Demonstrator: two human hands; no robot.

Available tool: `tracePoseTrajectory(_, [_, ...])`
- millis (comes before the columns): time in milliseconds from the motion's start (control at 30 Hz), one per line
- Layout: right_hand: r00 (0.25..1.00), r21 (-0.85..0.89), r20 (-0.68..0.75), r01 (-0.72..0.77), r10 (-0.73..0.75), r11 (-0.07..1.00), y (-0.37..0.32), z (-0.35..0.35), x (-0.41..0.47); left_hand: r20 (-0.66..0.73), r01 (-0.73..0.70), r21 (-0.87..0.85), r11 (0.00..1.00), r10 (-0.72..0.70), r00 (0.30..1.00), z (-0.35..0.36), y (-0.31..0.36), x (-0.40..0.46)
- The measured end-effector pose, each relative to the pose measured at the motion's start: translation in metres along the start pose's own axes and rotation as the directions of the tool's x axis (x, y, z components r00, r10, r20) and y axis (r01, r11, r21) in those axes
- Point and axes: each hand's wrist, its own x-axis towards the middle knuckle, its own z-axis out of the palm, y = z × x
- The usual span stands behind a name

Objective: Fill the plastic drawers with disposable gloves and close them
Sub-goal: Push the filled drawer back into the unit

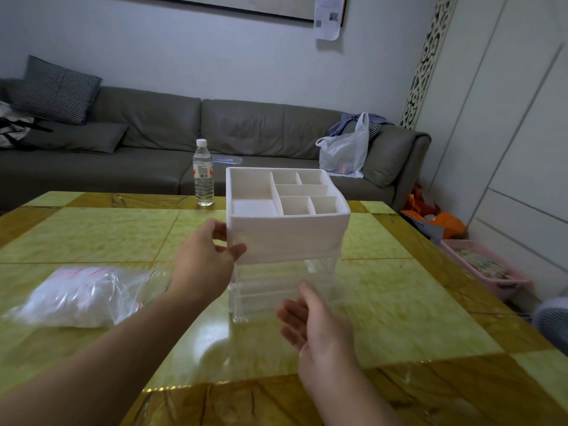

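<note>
Clear plastic made up the lower half of the organiser (pixel 285 265), and it was hard to read against the glossy yellow-green table (pixel 399 302); the drawers (pixel 261 295) looked shut and, as far as could be told through the blur, held nothing, so the task seemed barely begun, with every drawer left to open, fill and close.

Nearest the camera, the right hand (pixel 316 327) hung palm inward with fingers loosely straight, gripping nothing; its fingertips lay just beside the front lower corner of the drawer stack (whether touching could not be told). A little farther, the left hand (pixel 209 256) pinched the left corner of the white compartmented tray (pixel 289 235) on top, thumb on the front face and fingers round the side, steadying the unit.

The gloves lay to the left of the left forearm, bunched in a zip bag (pixel 80 296) flat on the table, well apart from either hand and not yet opened, by the look of its seal.

Beyond the organiser stood a water bottle (pixel 203 173) near the table's far edge; behind that, a grey sofa (pixel 246 133) carrying a white carrier bag (pixel 344 152).
</note>
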Motion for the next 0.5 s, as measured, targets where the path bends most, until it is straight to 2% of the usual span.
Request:
tracePoseTrajectory(300, [0.999,0.021,-0.029,-0.016,0.016,1.000,0.000,-0.019,-0.034,0.017,-0.001,-0.008,1.000,0.001,1.000,0.018,0.009,0.007])
tracePoseTrajectory(500, [0.994,0.043,-0.091,0.071,-0.067,0.997,-0.010,-0.023,-0.040,0.014,-0.008,-0.005,1.000,0.008,1.000,0.026,0.011,0.008])
